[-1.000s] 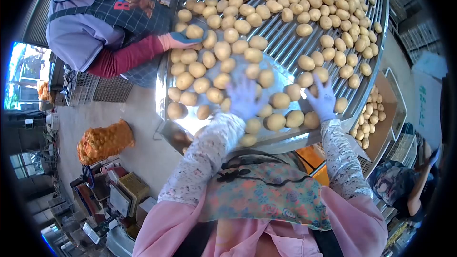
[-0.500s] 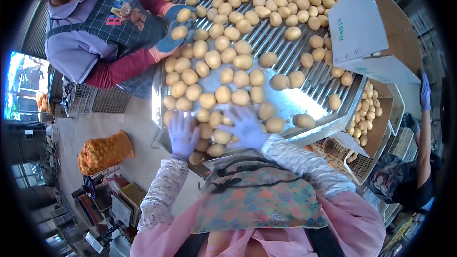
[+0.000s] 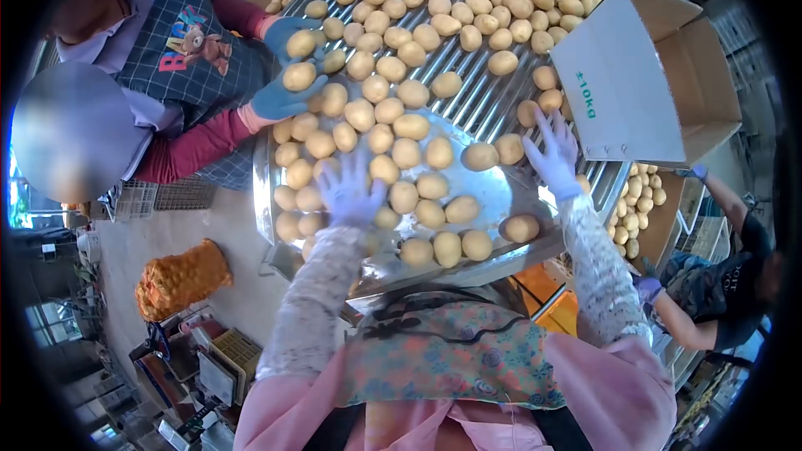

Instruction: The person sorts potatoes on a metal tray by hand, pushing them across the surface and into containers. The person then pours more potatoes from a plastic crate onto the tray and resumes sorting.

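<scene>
Potatoes (image 3: 403,197) lie scattered over a metal sorting table (image 3: 493,188) in front of me. My left hand (image 3: 349,192), in a pale purple glove, rests with fingers spread among the potatoes on the left part of the metal plate. Reaching farther out, my right hand (image 3: 551,154), gloved the same way, has its fingers apart beside a potato (image 3: 528,114) at the edge of the rollers (image 3: 510,88). Neither hand is wrapped around a potato. Two more potatoes (image 3: 494,151) sit just left of my right hand.
Across at the left, a co-worker's blue-gloved hands (image 3: 288,96) hold potatoes. An open white carton (image 3: 622,83) stands at the right, above a box of potatoes (image 3: 639,209). Another person (image 3: 727,284) is at far right. A filled orange net sack (image 3: 184,280) sits at lower left.
My right hand has moved from the near potatoes out to the rollers on the right. My left hand has shifted forward and right. The carton at the right has tipped to a new angle.
</scene>
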`<control>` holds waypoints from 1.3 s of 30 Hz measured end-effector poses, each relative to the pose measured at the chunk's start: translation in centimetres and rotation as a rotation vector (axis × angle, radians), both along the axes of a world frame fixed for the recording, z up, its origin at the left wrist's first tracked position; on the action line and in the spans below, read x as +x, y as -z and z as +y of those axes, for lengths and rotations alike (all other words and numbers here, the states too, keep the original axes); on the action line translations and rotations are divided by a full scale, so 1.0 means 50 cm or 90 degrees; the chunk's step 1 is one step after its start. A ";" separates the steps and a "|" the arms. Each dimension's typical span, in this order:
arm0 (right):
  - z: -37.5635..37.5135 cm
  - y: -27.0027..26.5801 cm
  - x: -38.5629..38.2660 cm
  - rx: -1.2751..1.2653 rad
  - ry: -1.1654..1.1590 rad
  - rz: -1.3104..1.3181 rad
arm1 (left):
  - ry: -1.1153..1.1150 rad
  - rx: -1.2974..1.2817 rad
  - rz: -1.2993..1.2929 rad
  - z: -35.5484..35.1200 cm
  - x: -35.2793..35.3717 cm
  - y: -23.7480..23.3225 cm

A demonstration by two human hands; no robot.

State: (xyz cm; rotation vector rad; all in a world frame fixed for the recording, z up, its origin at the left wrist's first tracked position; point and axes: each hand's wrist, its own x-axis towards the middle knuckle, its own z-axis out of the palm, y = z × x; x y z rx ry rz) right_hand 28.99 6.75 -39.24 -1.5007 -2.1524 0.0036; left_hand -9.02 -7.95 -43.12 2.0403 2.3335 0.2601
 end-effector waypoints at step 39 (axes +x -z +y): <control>0.058 -0.486 0.130 -0.231 0.147 -0.248 | 0.299 0.372 -0.051 -0.106 0.131 0.339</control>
